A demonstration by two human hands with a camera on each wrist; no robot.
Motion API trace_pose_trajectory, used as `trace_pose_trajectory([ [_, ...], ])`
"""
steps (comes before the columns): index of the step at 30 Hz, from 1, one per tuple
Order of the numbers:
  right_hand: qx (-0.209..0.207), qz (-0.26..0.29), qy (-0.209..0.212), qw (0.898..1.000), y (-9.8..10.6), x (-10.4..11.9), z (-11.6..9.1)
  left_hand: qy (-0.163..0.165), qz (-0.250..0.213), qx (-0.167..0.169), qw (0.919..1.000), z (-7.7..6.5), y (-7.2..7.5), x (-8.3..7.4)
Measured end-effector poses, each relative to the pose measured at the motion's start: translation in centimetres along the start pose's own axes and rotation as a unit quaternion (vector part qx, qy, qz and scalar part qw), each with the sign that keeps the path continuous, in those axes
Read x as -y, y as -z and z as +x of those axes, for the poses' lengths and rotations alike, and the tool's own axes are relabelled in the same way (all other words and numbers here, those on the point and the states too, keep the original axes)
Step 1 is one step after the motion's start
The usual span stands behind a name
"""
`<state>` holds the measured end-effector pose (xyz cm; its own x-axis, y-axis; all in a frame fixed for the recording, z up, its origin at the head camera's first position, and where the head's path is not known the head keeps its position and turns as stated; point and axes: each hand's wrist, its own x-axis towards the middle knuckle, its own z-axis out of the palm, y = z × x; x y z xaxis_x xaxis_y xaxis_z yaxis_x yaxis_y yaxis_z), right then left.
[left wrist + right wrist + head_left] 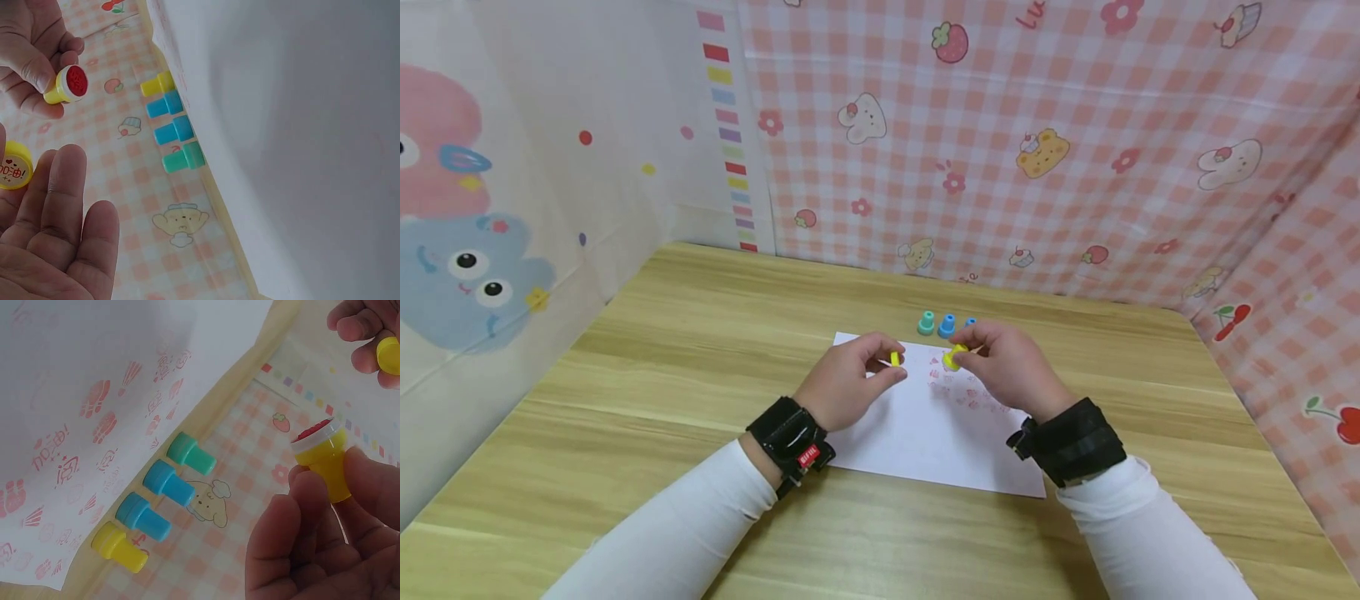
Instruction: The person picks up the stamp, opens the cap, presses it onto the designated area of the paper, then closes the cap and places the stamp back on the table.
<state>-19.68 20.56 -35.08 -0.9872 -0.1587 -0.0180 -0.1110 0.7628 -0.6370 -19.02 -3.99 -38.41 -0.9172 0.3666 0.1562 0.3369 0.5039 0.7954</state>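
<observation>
My left hand (847,383) pinches a small yellow stamp cap (895,359) above the left part of a white sheet of paper (917,446). In the left wrist view, the cap's round label (14,172) shows red characters and hearts. A yellow toy stamp (955,357) is held between the thumb and fingers of my right hand (1018,367), over the paper's upper right. Its uncapped red face (314,430), ringed in white, is tilted upward in the right wrist view. The cap and stamp are apart. Faint red prints (97,400) cover the paper's right part.
Behind the paper stands a row of capped stamps: one green (927,323), two blue (947,325), and one yellow (119,547) hidden by my right hand in the head view. The wooden table (662,358) meets a pink checked cloth (985,167) at the back.
</observation>
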Motion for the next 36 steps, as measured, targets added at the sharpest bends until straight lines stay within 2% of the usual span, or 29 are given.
trace_pose_trajectory([
  [7,0.017,-0.009,-0.014,1.0,-0.14,-0.13,0.25,0.002,0.0,0.0,1.0,-0.04,0.01,-0.12],
  [36,0.016,-0.035,-0.011,0.999,-0.67,-0.57,0.46,0.005,0.004,0.008,0.9999,0.03,0.08,-0.09],
])
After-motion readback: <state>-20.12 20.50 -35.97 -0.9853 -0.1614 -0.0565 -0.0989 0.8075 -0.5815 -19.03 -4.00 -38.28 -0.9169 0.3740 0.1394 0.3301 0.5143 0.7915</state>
